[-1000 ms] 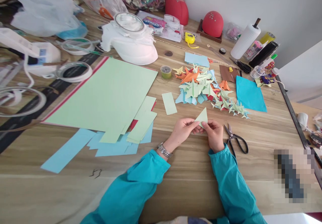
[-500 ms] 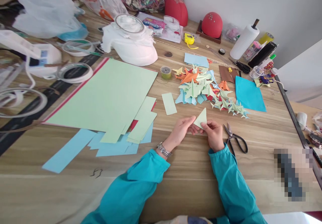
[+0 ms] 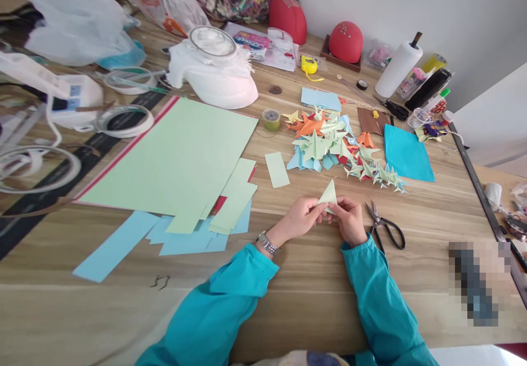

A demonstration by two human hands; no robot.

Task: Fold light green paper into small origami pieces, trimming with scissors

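Both of my hands meet over the wooden table (image 3: 313, 278), pinching a small folded piece of light green paper (image 3: 329, 193) whose point sticks upward. My left hand (image 3: 300, 218) grips its left lower edge with thumb and fingers closed. My right hand (image 3: 351, 219) holds the right lower edge the same way. I wear teal sleeves and a metal watch (image 3: 267, 243) on the left wrist. Black scissors (image 3: 385, 227) lie just right of my right hand. A pile of folded paper shapes (image 3: 333, 146) in green, blue and orange lies beyond my hands.
A large light green sheet (image 3: 177, 155) with blue strips (image 3: 119, 242) lies to the left. A small green strip (image 3: 277, 169) lies near the pile. Teal paper (image 3: 407, 153), a paper towel roll (image 3: 398, 68), tape rings (image 3: 123, 120) and plastic bags (image 3: 78, 20) crowd the far side.
My left fingers have closed back onto the folded green paper after opening briefly, and the paper now tilts slightly left. The hands stay in the same spot.
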